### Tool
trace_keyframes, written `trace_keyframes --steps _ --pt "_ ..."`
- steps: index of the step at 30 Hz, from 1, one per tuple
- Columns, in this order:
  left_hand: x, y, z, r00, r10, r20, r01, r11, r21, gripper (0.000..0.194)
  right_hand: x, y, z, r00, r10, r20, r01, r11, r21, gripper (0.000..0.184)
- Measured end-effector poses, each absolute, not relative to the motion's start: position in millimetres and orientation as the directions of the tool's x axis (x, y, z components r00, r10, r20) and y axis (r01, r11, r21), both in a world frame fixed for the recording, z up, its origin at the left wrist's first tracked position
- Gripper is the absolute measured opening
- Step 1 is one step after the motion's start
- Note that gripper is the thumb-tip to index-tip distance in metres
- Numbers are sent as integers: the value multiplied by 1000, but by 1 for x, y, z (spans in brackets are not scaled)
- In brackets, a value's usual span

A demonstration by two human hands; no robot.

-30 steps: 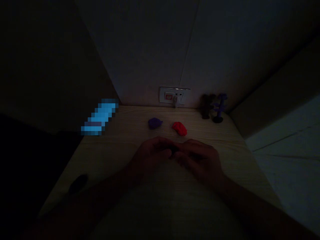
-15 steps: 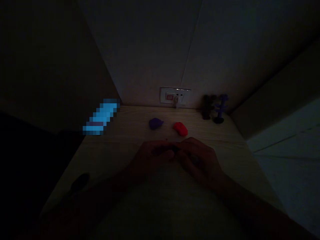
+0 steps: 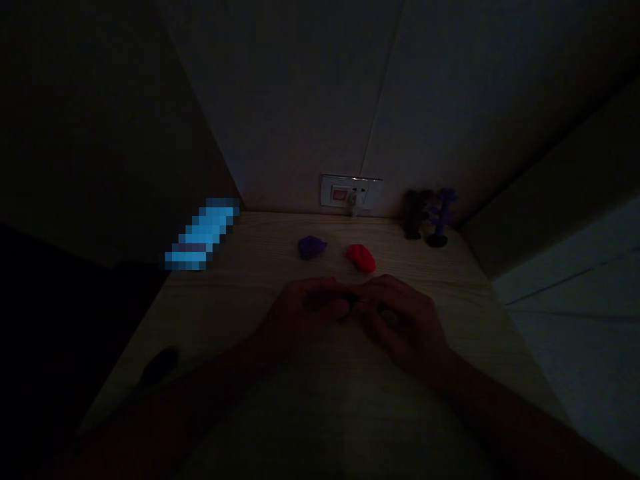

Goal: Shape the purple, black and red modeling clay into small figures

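Note:
My left hand and my right hand meet at the fingertips over the wooden tabletop. Both are curled closed, the fingers pinched around something small and dark that I cannot make out in the dim light. Just beyond my right fingertips lies a soft-looking red lump. To its left sits a purple lump with a small point on its right side. Neither lump is touched by a hand.
At the back right stand a dark branching figure and a purple one on a black base. A wall socket holds a plug. A blurred-out bright blue shape is at left; a dark oval object lies beside my left forearm.
The fingers of my right hand have shifted slightly, with a little more gap between thumb and fingers. Both hands stay together in nearly the same place; the lumps have not moved.

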State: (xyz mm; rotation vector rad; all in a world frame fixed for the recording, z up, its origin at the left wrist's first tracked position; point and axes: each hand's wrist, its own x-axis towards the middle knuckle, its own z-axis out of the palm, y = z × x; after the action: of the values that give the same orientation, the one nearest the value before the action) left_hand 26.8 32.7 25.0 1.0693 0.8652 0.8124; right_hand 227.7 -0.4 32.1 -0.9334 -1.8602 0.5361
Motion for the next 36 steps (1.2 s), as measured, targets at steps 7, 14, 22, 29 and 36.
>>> trace_keyframes --steps 7,14,22,29,36 --pt "27 32 24 408 893 -191 -145 270 952 16 227 -1 36 -310 778 547 425 628 -652 34" --pt "27 31 21 462 869 -177 -225 308 924 17 227 -3 34 -272 754 598 438 650 -621 27" --pt "29 31 14 459 860 -224 -294 384 875 31 228 -3 34 -285 730 621 482 669 -566 31" --pt "29 29 17 377 885 -272 -292 393 872 34 229 -3 34 -332 708 623 466 698 -544 35" --pt "28 29 13 373 893 -253 -279 367 887 37 229 -4 36 -338 682 648 491 715 -497 31"
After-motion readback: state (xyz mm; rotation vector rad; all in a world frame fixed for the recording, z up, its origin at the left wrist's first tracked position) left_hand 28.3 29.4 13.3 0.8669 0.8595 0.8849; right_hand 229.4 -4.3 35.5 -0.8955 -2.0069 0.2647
